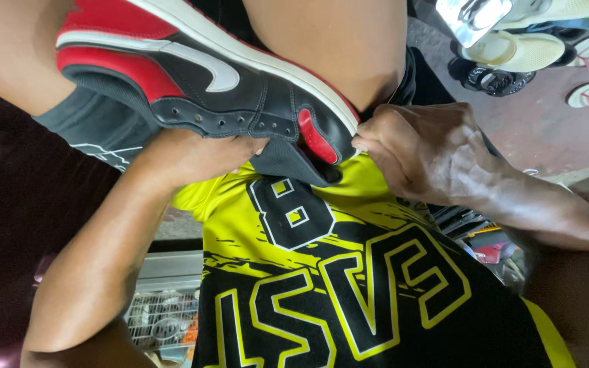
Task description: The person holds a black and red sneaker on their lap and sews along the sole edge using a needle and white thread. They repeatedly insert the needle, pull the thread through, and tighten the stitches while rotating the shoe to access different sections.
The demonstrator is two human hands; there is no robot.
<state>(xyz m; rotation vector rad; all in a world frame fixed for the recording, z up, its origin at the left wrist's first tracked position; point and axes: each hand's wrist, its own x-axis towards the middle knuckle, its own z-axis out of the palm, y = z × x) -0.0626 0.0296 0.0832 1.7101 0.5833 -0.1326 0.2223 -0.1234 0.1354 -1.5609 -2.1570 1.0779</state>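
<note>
Right, the sneaker (206, 75) sits in the person's lap, lying on its side, red, black and white, sole edge turned up and away. Its long axis runs from upper left down to lower right, toe at the left, heel and collar at the right. I see the left hand (195, 155) under the collar, fingers tucked below the black upper, grasping it from beneath. The right hand (420, 146) comes in from the right, knuckles up, wrist bent, fingertips pinched on the heel where the white sole ends. Both hands meet at the heel end; the toe hangs free. Below them lies a yellow and black jersey (335, 272). Sandals (512, 51) lie well apart, upper right.
</note>
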